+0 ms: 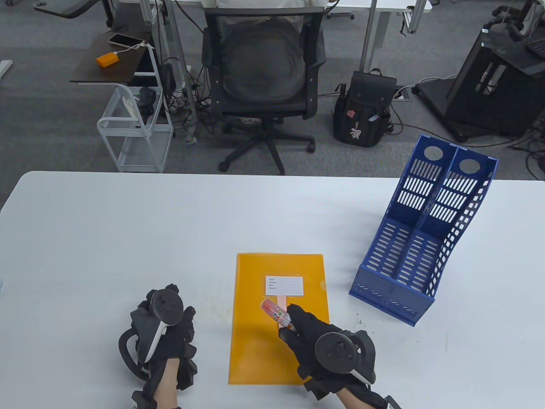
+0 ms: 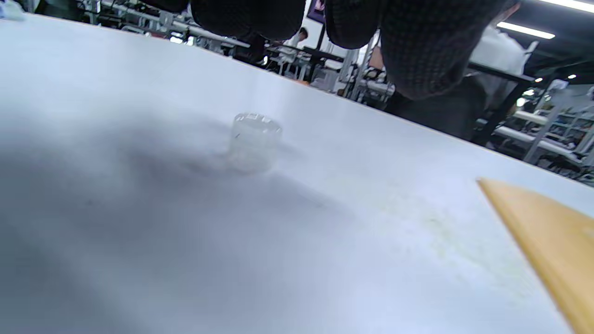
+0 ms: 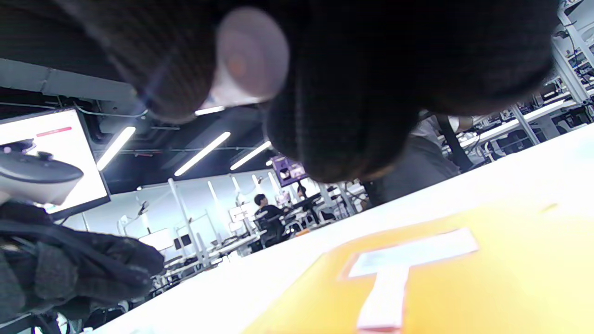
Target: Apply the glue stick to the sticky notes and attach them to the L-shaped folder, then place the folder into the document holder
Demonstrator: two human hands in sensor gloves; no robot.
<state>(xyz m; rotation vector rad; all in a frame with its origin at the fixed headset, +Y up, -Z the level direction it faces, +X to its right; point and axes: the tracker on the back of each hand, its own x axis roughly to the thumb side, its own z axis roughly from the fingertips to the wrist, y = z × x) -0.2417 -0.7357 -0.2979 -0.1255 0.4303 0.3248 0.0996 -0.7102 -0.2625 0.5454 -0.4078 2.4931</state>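
An orange L-shaped folder [image 1: 255, 341] lies flat at the table's front centre, with a white label [image 1: 284, 285] near its top. A pink sticky note [image 1: 281, 301] lies on the folder just below the label, also seen in the right wrist view as sticky note [image 3: 385, 301]. My right hand [image 1: 290, 320] grips a red glue stick [image 1: 274, 314], whose tip points at the note. My left hand [image 1: 184, 334] rests on the table left of the folder, fingers loosely curled and holding nothing. A clear cap [image 2: 253, 141] stands on the table in front of it.
A blue two-slot document holder [image 1: 425, 238] stands at the right, leaning back, its open side toward me. A black office chair [image 1: 264, 85], a backpack [image 1: 366, 110] and a small white cart [image 1: 136, 128] are on the floor beyond the table's far edge.
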